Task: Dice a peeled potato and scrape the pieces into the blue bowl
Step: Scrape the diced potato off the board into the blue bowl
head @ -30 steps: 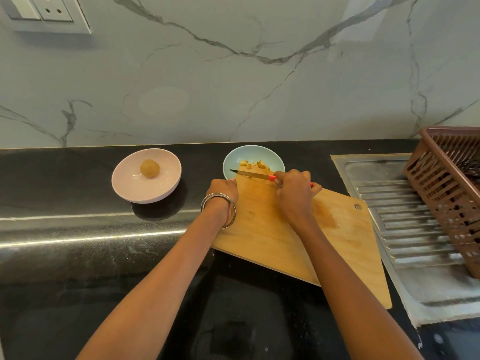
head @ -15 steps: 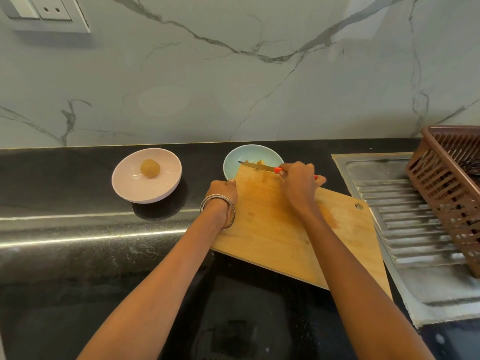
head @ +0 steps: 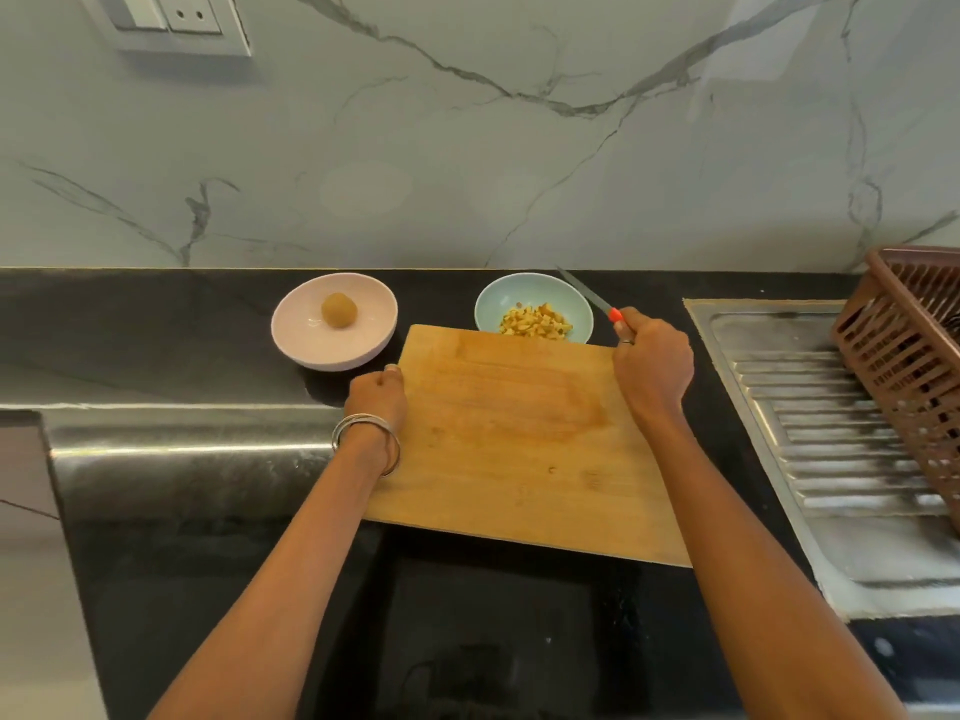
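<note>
The blue bowl (head: 535, 298) stands at the back of the counter and holds a heap of diced potato pieces (head: 536, 320). In front of it lies the wooden cutting board (head: 519, 444), its top bare, its far edge just over the bowl's near rim. My left hand (head: 376, 394) grips the board's left edge. My right hand (head: 652, 363) is at the board's right far corner, closed on the red-handled knife (head: 589, 293), whose blade points up and left past the bowl's right rim.
A pink bowl (head: 335, 345) with one whole round potato (head: 338, 310) sits left of the blue bowl. A steel drainboard (head: 831, 433) and a brown plastic basket (head: 909, 366) are on the right. The marble wall rises just behind the bowls.
The knife swept the last pieces off the board into the blue bowl, then my right hand drew it away to the right. The board has swung from tilted to squarer.
</note>
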